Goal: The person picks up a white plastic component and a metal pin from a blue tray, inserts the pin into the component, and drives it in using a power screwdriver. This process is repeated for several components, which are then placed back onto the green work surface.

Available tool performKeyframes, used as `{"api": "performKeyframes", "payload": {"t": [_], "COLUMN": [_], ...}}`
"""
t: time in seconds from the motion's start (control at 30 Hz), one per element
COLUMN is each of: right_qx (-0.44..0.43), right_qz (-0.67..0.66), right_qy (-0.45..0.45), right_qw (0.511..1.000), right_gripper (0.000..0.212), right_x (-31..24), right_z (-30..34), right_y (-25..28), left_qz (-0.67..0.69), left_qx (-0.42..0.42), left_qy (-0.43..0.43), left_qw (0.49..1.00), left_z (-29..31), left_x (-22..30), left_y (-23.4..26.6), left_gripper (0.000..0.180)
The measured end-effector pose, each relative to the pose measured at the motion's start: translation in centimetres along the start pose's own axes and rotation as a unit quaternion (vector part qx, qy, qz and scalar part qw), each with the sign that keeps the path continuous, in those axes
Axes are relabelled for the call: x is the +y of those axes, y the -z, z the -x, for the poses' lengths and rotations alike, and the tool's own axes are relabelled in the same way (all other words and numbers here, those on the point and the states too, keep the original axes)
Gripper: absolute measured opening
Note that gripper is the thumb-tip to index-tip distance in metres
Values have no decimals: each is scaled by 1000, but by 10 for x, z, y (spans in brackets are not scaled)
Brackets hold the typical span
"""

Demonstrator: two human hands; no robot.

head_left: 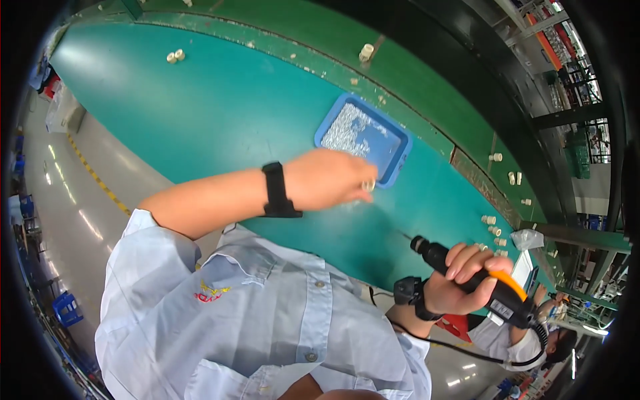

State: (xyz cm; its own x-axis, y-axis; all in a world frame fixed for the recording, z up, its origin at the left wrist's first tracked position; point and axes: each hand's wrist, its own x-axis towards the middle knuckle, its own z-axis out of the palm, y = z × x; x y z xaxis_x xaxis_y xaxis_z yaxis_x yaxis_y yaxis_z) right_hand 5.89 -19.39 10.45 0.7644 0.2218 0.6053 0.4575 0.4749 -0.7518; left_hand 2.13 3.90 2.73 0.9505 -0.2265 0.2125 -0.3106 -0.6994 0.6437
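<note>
My left hand (pixel 327 179) is over the teal tabletop, just in front of a blue tray (pixel 402 163) that holds many small silvery metal pieces (pixel 347 130). Between its thumb and fingers is a small cream cylindrical fitting (pixel 368 185). At the right, my right hand (pixel 465 280) is wrapped round a black and orange electric screwdriver (pixel 445 257). Its thin bit points left toward the middle of the table, apart from the fitting. A black cord runs from the screwdriver's back end.
More cream fittings (pixel 497 231) stand near the table's right end, beside a clear plastic bag (pixel 527 239). Two others (pixel 175 57) lie at the far left. A green ledge (pixel 427 100) with several fittings runs along the back. Another person (pixel 507 340) is at the lower right.
</note>
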Motion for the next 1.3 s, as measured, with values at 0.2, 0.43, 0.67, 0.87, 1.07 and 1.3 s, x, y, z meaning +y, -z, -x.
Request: {"api": "performKeyframes", "payload": {"t": [0.2, 0.43, 0.67, 0.87, 1.07, 1.3], "right_qx": [65, 175, 189, 230, 235, 259], "right_qz": [62, 161, 174, 200, 212, 240], "right_qy": [8, -29, -28, -8, 12, 30], "right_qw": [996, 971, 966, 952, 948, 935], "right_gripper": [19, 24, 27, 27, 27, 26], "right_x": [-13, -25, -47, -48, -65, -78], "right_z": [20, 38, 38, 60, 82, 112], "right_y": [30, 28, 57, 82, 98, 111], "left_qz": [-49, -83, -443, -237, -40, 0], "left_qx": [187, 58, 54, 182, -25, -78], "left_qy": [189, 273, 360, -53, -202, -122], "left_qw": [963, 957, 819, 953, 978, 990], "left_z": [-78, -127, -116, -166, -233, -289], "left_x": [-88, -211, -220, -34, 85, 86], "left_y": [104, 119, 153, 83, -95, -193], "left_gripper": [35, 62, 90, 41, 39, 34]}}
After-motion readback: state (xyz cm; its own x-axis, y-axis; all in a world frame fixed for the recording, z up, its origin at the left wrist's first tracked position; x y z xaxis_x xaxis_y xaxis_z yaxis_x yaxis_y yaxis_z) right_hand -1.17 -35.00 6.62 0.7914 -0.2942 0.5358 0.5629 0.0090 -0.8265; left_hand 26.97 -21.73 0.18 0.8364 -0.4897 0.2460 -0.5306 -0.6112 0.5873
